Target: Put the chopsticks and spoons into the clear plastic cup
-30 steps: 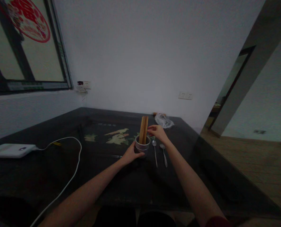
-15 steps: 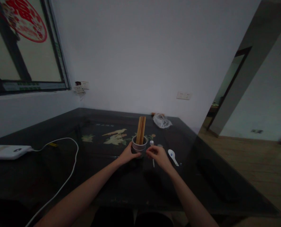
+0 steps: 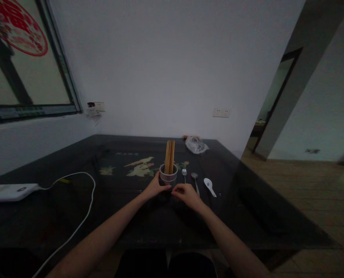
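My left hand [image 3: 154,187] is wrapped round the left side of a light-coloured cup [image 3: 168,177], thumb across its front. Several wooden chopsticks [image 3: 169,157] stand in the cup, close together and almost upright. Low by the cup's right side is my right hand [image 3: 187,193], its fingers curled and pinched together; whether anything is between them is hidden. Just beyond it lie two metal spoons, one with a shiny bowl [image 3: 184,172] and one with a darker bowl [image 3: 194,175]. A white soup spoon [image 3: 209,187] rests farther right.
A crumpled clear plastic bag [image 3: 196,145] lies at the back of the dark table [image 3: 82,216]. At the left is a white box-like device [image 3: 11,192] with a white cable [image 3: 92,193] curving towards the front edge. A long dark object [image 3: 258,208] lies at right.
My right hand has moved left and down, closer to the cup's base, uncovering the darker metal spoon. My left hand keeps hold of the cup. The view has shifted slightly.
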`<move>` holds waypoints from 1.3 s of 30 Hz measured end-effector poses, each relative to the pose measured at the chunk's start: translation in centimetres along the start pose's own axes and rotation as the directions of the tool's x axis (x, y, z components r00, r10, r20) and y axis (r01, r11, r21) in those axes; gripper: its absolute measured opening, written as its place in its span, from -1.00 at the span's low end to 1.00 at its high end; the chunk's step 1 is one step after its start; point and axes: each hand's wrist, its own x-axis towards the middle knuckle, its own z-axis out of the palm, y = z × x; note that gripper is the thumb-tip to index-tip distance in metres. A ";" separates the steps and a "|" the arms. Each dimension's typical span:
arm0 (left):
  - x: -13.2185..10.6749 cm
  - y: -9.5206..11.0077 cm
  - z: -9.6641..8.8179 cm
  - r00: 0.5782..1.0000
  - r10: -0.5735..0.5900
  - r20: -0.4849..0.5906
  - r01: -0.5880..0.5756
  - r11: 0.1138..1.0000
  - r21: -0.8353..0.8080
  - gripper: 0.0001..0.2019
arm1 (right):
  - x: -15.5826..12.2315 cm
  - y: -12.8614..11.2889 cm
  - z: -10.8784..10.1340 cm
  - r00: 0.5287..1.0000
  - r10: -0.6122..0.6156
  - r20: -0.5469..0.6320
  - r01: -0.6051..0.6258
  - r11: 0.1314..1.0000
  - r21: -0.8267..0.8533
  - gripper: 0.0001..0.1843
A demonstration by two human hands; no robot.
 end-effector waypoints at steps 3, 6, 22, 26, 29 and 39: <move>-0.1 0.3 0.1 1.000 0.003 -0.010 -0.003 1.000 -0.011 -0.17 | 0.0 0.2 0.0 1.000 -0.024 0.002 0.024 1.000 0.003 -0.89; -0.2 0.9 0.2 1.000 0.012 -0.016 -0.012 1.000 -0.022 -0.17 | 0.0 0.1 0.0 0.999 -0.034 0.012 0.034 0.999 -0.001 -0.88; -0.2 5.1 -1.7 0.906 0.327 -0.270 -0.282 0.940 0.191 -0.39 | -0.5 -0.4 -0.3 0.996 -0.038 0.078 0.052 0.981 -0.184 -0.90; -1.2 7.6 -2.0 0.838 0.473 -0.271 -0.356 0.851 0.385 -0.58 | -0.4 -0.1 -0.3 0.994 -0.049 0.094 0.069 0.973 -0.222 -0.89; -2.2 9.4 -1.7 0.783 0.592 -0.190 -0.423 0.732 0.535 -0.74 | -0.5 -0.1 -0.4 0.994 -0.030 0.108 0.058 0.960 -0.274 -0.90; -3.3 13.9 3.5 0.772 0.566 0.288 -0.626 0.601 0.497 -0.83 | -1.9 -0.9 -2.4 0.997 -0.068 0.024 0.072 0.951 -0.301 -0.88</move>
